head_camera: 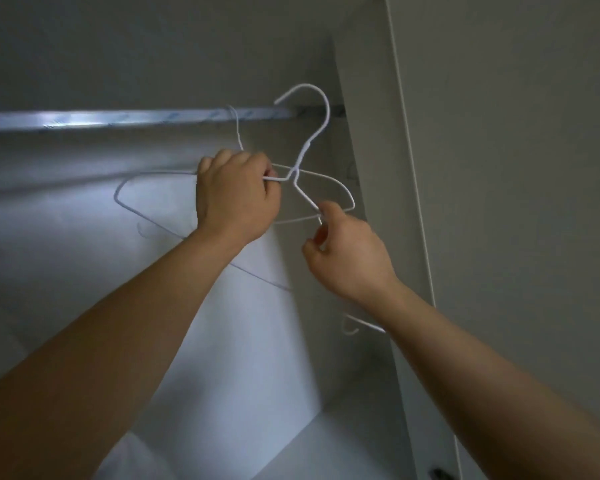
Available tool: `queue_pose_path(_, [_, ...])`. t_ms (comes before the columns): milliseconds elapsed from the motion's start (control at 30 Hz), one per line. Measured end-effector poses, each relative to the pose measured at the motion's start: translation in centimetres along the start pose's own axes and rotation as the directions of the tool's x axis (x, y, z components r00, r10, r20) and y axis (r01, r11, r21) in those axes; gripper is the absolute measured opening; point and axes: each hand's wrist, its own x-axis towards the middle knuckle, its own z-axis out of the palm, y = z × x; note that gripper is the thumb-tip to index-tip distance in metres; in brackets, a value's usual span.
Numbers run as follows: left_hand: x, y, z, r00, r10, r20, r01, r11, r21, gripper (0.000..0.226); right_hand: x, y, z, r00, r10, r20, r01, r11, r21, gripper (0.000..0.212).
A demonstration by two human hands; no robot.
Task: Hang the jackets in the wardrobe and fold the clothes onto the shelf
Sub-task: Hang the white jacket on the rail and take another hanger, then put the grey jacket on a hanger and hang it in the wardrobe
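Rail (84, 120) spans the wardrobe (378, 202). Left hand (236, 199) grips a hanger (307, 147) at its shoulder; right hand (343, 254) pinches its lower arm. No jacket in view. Step: fetching hanger. Next: untangle it from the hung one.

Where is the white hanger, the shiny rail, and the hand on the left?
white hanger (317, 133), head view, on its hook's neck.
shiny rail (84, 120), head view, on the bar's lit front.
left hand (236, 199), head view, on the back of the hand.
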Motion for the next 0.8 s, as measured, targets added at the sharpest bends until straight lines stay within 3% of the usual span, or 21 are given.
queue_pose_path(67, [-1.7,2.0,0.0,0.99,0.123,0.068,-0.122,0.992,-0.012,0.016,-1.2,0.2,-0.3,0.989,0.12,0.084,-0.135,0.968,0.212,0.054])
queue_pose_path(167, [-4.6,4.6,0.2,0.947,0.291,0.139,-0.293,0.956,-0.009,0.016,-3.5,1.2,0.5,0.953,0.279,0.12,-0.301,0.818,0.491,0.035])
queue_pose_path(233, [-6.4,5.8,0.5,0.923,0.334,0.191,-0.332,0.942,-0.045,0.016,-5.4,2.2,1.3,0.92,0.379,0.097,-0.363,0.736,0.571,0.031])
queue_pose_path(367, [-8.9,7.3,1.5,0.868,0.346,0.357,-0.322,0.938,-0.127,0.017,-8.8,5.3,2.6,0.813,0.579,0.065,-0.494,0.626,0.603,0.055])
queue_pose_path(500, [-9.4,8.6,2.6,0.807,0.427,0.408,-0.381,0.904,-0.192,0.018,-11.1,9.2,1.7,0.649,0.759,0.054,-0.656,0.523,0.544,0.046])
queue_pose_path(633, [-7.4,10.6,1.9,0.777,0.51,0.368,-0.422,0.857,-0.296,0.026,-14.6,11.8,-3.4,0.412,0.911,-0.034,-0.798,0.378,0.47,0.038])
queue_pose_path(700, [-5.5,12.6,1.5,0.747,0.521,0.413,-0.349,0.836,-0.423,0.027,-16.6,11.9,-7.5,0.256,0.96,-0.116,-0.861,0.28,0.425,0.038])
queue_pose_path(800, [-2.6,17.7,-0.5,0.689,0.512,0.513,-0.072,0.752,-0.655,0.022,-19.1,10.7,-14.4,0.057,0.97,-0.237,-0.903,0.151,0.402,0.037])
